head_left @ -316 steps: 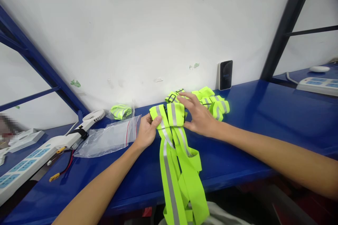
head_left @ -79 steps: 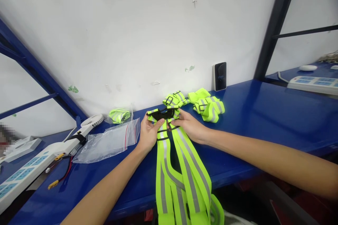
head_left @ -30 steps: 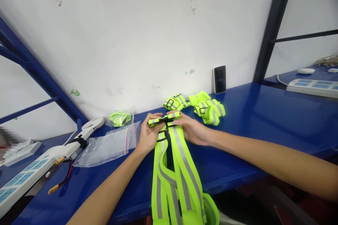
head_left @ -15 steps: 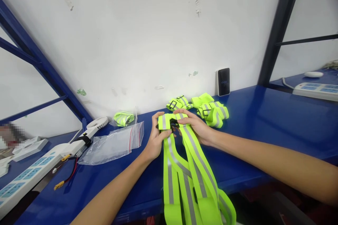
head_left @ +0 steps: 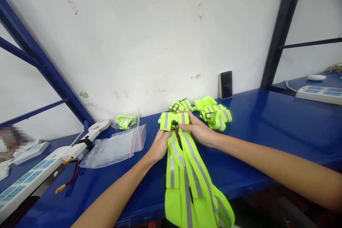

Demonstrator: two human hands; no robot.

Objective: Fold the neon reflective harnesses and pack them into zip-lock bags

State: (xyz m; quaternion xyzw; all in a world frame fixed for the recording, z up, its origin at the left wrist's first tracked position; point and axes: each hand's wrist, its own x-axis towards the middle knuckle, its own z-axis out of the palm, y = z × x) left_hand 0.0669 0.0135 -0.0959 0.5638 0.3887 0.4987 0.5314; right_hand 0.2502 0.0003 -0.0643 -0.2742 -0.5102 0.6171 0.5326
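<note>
The bright yellow reflective vest straps (head_left: pixel 187 174) hang down over the edge of the blue workbench (head_left: pixel 267 121) — their ends are cut off at the bottom of the view. They look light and soft, so they may flop; the top band looks like the best place to hold. The left hand (head_left: pixel 160 145) curls under that band, and the right hand (head_left: pixel 198 131) grips it beside a small black buckle (head_left: pixel 175 125), which is hard to make out. Farther back lie folded straps (head_left: pixel 216 114) and a clear plastic bag (head_left: pixel 114 148).
</note>
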